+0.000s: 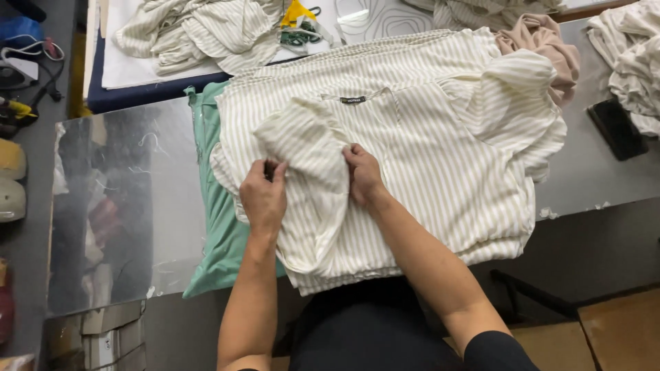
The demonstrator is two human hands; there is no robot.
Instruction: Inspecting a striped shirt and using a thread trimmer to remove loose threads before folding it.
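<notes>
A person's two bare hands worked a cream-and-beige striped garment (426,151) spread across a shiny grey table (144,206), seen from a head-worn camera looking down. The left hand (264,196) had its fingers curled shut on a bunched fold of the striped cloth, and the right hand (363,175) was likewise closed on the same fold from the other side, the two hands near each other with the gathered fabric between them. The garment lay at the table's middle, its small dark neck label (353,99) facing up, on top of a mint-green garment (220,233) that showed along its left edge. A tan-pink cloth (543,41) touched its upper right corner. More striped fabric lay heaped at the far left (199,31) on a white board, and another pile (632,55) sat at the right edge beside a flat black object (617,128). Yellow and green items (300,24) rested at the far side. At the left, an iron (17,69) with its cord stood on a grey surface, and stacked cardboard boxes (103,336) sat below the table.
</notes>
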